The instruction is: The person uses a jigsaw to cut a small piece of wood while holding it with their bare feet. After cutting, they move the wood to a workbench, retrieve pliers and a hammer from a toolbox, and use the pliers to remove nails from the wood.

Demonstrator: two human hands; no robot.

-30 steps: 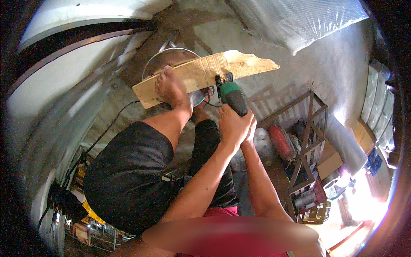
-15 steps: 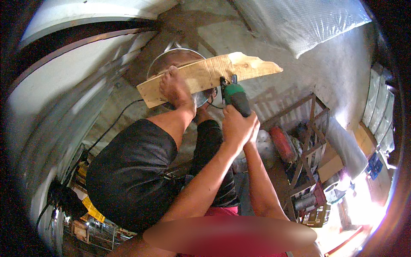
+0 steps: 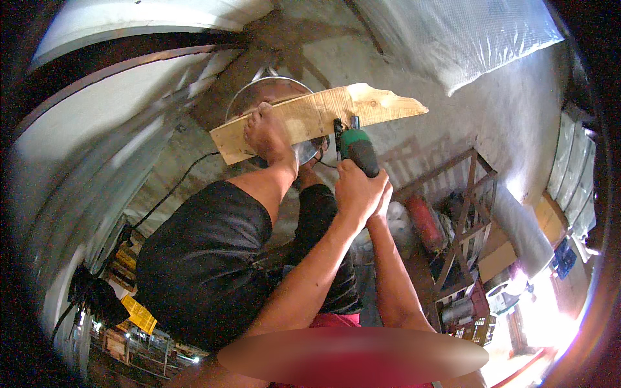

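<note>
A rough wooden plank [image 3: 317,116] lies across a round metal basin [image 3: 272,90] on the concrete floor. My bare foot [image 3: 266,132] presses on the plank's left part, with my knee in black shorts below it. A green power saw [image 3: 356,150] stands against the plank's near edge, right of the foot. My left hand [image 3: 352,191] is wrapped around the saw's handle. My right hand [image 3: 383,197] grips the same handle from the right side, pressed against the left hand. The blade is hidden behind the tool body.
A black cable [image 3: 174,187] runs over the floor to the left. A rusty metal frame rack [image 3: 466,220] and a red cylinder [image 3: 427,223] stand to the right. A white woven sack [image 3: 453,39] lies at the top right, with boxes and clutter at the lower right.
The saw and both hands have shifted slightly rightward along the plank's edge. The foot stays pressed on the plank.
</note>
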